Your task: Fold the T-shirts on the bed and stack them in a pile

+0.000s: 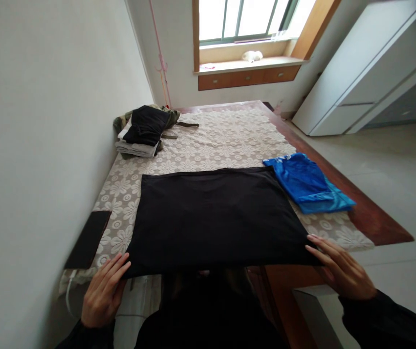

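A black cloth garment (215, 218) lies spread flat in a wide rectangle over the near part of the table. My left hand (104, 291) grips its near left corner, fingers on top and the thumb hidden beneath. At the near right corner my right hand (342, 266) holds the fabric the same way. The near edge is drawn straight between both hands and reaches the table's front edge. Just beyond its right side lies a folded blue garment (305, 182), touching or nearly touching the black cloth.
A stack of folded clothes (146, 126) sits at the far left by the wall. A flat black object (88, 240) lies at the left edge of the lace tablecloth (225, 131). A window sill (225, 65) with a small white item is behind; a white cabinet (360, 63) stands right.
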`<action>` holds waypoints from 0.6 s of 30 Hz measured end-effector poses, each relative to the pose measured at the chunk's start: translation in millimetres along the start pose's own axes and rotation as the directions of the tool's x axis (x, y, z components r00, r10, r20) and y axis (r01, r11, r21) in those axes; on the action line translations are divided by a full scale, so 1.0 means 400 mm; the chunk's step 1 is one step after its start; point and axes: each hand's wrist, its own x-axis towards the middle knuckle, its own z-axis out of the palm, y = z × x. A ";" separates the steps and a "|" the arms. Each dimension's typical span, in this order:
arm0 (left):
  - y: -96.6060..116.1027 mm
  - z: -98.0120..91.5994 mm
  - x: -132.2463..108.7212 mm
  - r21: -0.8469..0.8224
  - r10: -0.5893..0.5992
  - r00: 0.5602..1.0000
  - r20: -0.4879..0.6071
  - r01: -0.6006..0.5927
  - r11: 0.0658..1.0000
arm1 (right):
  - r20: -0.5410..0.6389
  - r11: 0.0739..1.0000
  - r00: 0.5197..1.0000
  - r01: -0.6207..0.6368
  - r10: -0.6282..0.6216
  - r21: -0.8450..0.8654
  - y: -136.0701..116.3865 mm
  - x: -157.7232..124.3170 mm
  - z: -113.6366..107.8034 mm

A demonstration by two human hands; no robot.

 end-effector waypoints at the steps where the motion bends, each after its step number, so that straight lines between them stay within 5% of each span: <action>1: -0.001 0.002 -0.001 -0.017 -0.014 1.000 -0.021 0.013 1.000 | 0.004 1.000 1.000 0.023 -0.023 0.004 -0.004 0.002 -0.004; 5: -0.013 0.006 0.001 -0.138 -0.069 0.994 -0.087 0.057 0.989 | 0.011 0.996 0.998 0.062 -0.063 0.057 -0.012 0.029 -0.030; 18: -0.019 -0.024 0.018 -0.281 -0.236 0.972 -0.009 0.224 0.933 | 0.127 0.956 0.983 -0.160 0.132 0.247 0.010 0.072 -0.066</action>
